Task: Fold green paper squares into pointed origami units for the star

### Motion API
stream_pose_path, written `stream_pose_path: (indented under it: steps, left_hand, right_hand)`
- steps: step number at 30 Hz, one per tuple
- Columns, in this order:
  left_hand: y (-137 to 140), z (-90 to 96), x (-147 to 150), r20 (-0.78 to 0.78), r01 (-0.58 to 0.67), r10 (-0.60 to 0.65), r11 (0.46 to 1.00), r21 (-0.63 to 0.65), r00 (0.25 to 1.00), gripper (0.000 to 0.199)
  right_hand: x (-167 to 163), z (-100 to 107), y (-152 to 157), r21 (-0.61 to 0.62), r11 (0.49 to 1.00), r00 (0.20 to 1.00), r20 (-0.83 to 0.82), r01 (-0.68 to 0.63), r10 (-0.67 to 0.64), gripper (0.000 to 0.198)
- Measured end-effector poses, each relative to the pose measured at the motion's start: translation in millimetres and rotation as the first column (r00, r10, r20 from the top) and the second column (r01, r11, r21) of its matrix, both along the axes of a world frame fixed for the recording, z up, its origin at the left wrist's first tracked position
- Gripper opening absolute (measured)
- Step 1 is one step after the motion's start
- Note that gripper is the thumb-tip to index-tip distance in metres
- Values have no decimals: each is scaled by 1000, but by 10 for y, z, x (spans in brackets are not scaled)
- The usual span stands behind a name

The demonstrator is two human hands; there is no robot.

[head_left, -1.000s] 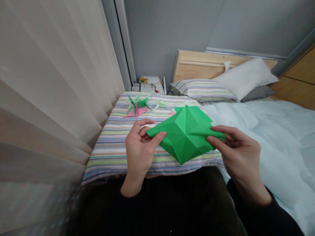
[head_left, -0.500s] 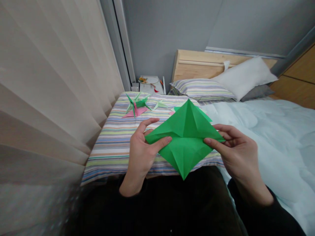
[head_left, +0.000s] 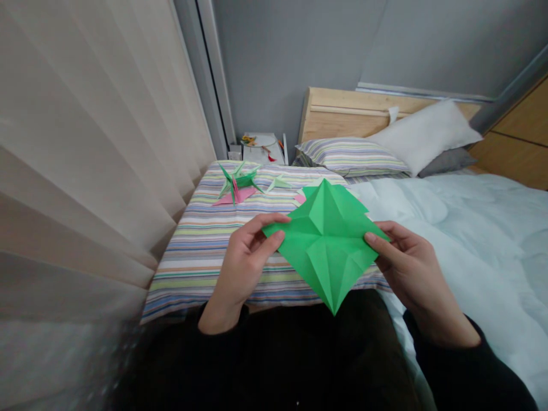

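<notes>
well, on the far left a pale curtain (head_left: 107,171) is hanging in long folds, its lower part running down beside the striped cloth (head_left: 184,257). on the cloth's far left part, a spiky green model (head_left: 246,180) is sitting with a pink model (head_left: 244,195), the two overlapping. nearer, the left hand (head_left: 244,248) is pinching the left corner of a green sheet (head_left: 323,228), thumb on top and the other fingers folded in behind. past the cloth's far edge, a white stand (head_left: 254,153) is holding a few small things, too small to name. a pale green model (head_left: 279,182) is lying to the right of the spiky one.

in the middle, the sheet is spreading between the two hands, in front of the cloth; creases are crossing it and its near tip is pointing down over the dark lap (head_left: 317,359). behind it a pink scrap (head_left: 299,198) is peeking out. farther back, a wooden headboard (head_left: 334,117) is standing behind a striped pillow (head_left: 353,155). the right hand (head_left: 405,260) is clamping the sheet's right corner, thumb uppermost. a white pillow (head_left: 432,134) is leaning by the headboard, and a pale blue quilt (head_left: 492,245) is filling the right side.
</notes>
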State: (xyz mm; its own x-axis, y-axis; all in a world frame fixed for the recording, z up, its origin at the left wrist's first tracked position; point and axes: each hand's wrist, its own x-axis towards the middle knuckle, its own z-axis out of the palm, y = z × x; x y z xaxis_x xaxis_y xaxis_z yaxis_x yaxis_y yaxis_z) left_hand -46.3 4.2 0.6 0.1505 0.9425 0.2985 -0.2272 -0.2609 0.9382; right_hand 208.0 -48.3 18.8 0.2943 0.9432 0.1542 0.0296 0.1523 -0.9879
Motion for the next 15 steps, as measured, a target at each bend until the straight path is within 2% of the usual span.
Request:
stream_pose_path:
  steps: [2,5,8,10,12,15]
  left_hand:
    - [-9,17,-11,-100,9,-6,999,36,995,13]
    - [-24,31,-25,-166,91,-89,996,7,982,15]
    - [-24,9,-52,-36,223,-223,975,-13,974,27]
    - [-21,2,-70,29,299,-299,954,3,954,39]
    - [-18,20,-72,-12,292,-292,956,7,956,43]
    - [-15,70,-31,-82,167,-164,986,29,983,27]
  right_hand:
    - [-4,29,-4,3,1000,1000,-11,9,-9,30]
    - [22,34,-13,42,999,999,35,12,-13,34]
    - [83,-12,-19,96,995,990,132,41,-53,22]
    - [121,-40,-28,76,996,985,168,37,-49,14]
    - [142,-39,-48,24,1000,993,122,-9,6,14]
    - [139,5,-87,-18,995,995,7,-95,96,16]
